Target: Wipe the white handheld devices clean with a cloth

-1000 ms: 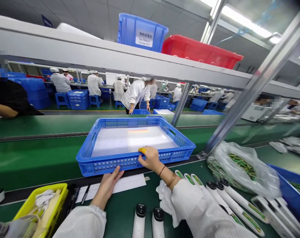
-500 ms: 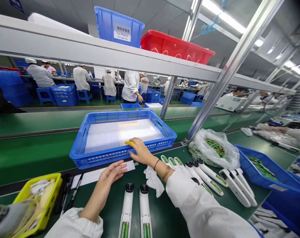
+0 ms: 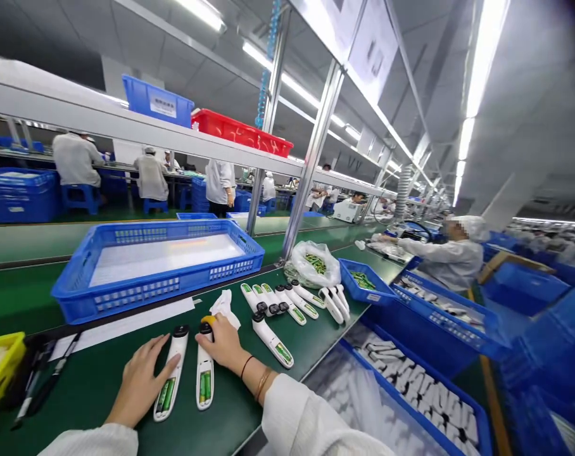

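While the left hand [image 3: 142, 377] lies at eight o'clock with its grip apart, its thumb reaches over the edge of a white handheld device [image 3: 175, 377] on the green desk [image 3: 235, 411]. At seven o'clock the right hand [image 3: 223, 342], a yellow cover [image 3: 208, 320] on one finger, sits over the black-capped head of a second device [image 3: 204, 367]; whether that grip is clamped on it I cannot tell. Both devices lie with green batteries [image 3: 204, 387] exposed, side by side and apart.

Pens [image 3: 54, 373] and a yellow basket [image 3: 1, 354] sit toward eight o'clock. A crumpled white cloth [image 3: 225, 306] lies just beyond the right hand, and a lone device [image 3: 272, 342] rests at six o'clock, before a cluster of similar ones [image 3: 287, 303]. Between four and five is a clear bag [image 3: 294, 269] of green pieces; at four, a blue bin [image 3: 373, 292] bears a small label [image 3: 373, 297], too small to read.

A blue crate [image 3: 140, 288] stands toward nine o'clock. On the shelf [image 3: 102, 133] beyond, a blue box [image 3: 138, 98] at ten wears a pale label [image 3: 163, 106], its dark print too blurred to read; a red bin [image 3: 242, 133] sits at eleven. A co-worker in white [image 3: 451, 259] is at three.
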A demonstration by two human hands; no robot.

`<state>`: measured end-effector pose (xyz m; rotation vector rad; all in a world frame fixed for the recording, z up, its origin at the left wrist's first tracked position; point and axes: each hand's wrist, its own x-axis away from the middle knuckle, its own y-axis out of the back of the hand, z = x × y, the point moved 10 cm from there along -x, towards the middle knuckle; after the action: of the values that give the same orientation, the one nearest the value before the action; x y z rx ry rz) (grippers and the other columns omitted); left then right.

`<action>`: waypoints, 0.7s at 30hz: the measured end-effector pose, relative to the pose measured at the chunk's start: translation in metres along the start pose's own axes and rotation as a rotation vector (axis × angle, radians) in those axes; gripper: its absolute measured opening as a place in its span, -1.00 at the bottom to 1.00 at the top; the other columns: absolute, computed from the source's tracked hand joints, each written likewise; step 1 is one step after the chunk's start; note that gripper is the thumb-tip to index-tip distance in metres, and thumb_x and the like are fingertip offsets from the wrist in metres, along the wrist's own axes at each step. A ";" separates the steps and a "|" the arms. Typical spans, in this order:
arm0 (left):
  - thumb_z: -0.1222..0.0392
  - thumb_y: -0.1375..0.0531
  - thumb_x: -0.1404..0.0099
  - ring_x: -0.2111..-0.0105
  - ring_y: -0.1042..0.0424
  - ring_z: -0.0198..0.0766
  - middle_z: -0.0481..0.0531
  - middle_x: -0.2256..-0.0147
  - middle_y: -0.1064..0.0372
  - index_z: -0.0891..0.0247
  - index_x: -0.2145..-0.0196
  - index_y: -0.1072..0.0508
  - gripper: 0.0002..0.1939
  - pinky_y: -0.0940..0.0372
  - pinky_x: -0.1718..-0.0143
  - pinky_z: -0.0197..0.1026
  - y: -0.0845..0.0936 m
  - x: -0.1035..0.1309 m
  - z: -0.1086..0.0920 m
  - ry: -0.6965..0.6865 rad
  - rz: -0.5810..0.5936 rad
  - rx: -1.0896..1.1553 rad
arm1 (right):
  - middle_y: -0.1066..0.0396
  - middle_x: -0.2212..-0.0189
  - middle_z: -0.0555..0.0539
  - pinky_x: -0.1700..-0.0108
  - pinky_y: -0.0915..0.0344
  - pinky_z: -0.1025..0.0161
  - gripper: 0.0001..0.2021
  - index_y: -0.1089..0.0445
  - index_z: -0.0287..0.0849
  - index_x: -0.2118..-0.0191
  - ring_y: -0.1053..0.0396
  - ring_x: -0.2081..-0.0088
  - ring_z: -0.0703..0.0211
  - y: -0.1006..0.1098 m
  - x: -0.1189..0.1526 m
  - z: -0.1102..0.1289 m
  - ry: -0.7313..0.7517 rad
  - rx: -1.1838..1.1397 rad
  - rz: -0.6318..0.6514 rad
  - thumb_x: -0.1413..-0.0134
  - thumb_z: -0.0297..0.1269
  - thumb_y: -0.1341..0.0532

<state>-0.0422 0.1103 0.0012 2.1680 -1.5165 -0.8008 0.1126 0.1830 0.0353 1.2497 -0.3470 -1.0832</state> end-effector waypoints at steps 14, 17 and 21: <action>0.14 -0.08 -0.28 -0.21 -0.08 0.02 0.27 -0.15 -0.21 0.38 -0.13 -0.31 -0.50 0.06 -0.23 0.11 0.004 0.008 -0.013 0.029 0.014 -0.070 | -0.20 -0.10 -0.23 -0.13 -0.15 -0.18 -0.59 -0.21 -0.23 -0.14 -0.16 -0.14 -0.14 0.048 -0.128 -0.009 0.271 0.097 -0.149 -0.22 -0.22 -0.20; 0.12 -0.04 -0.30 -0.23 -0.03 0.05 0.27 -0.19 -0.15 0.36 -0.17 -0.27 -0.48 0.06 -0.24 0.15 0.001 0.007 -0.012 0.068 0.064 -0.061 | -0.37 0.10 -0.15 -0.02 -0.28 -0.05 -0.66 -0.32 -0.24 -0.02 -0.34 0.04 0.00 0.037 -0.175 -0.012 0.383 0.159 -0.064 -0.21 -0.16 -0.22; 0.13 -0.09 -0.26 -0.23 -0.02 0.11 0.26 -0.20 -0.13 0.33 -0.18 -0.27 -0.45 0.07 -0.23 0.19 -0.004 0.002 -0.010 0.101 0.128 -0.037 | -0.39 0.42 -0.01 0.28 -0.34 0.21 -0.72 -0.39 -0.26 0.29 -0.37 0.39 0.21 0.005 -0.205 -0.012 0.455 0.252 -0.002 -0.22 -0.10 -0.19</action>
<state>-0.0324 0.1095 0.0059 2.0298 -1.5589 -0.6622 0.0226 0.3546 0.1031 1.6767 -0.1345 -0.7408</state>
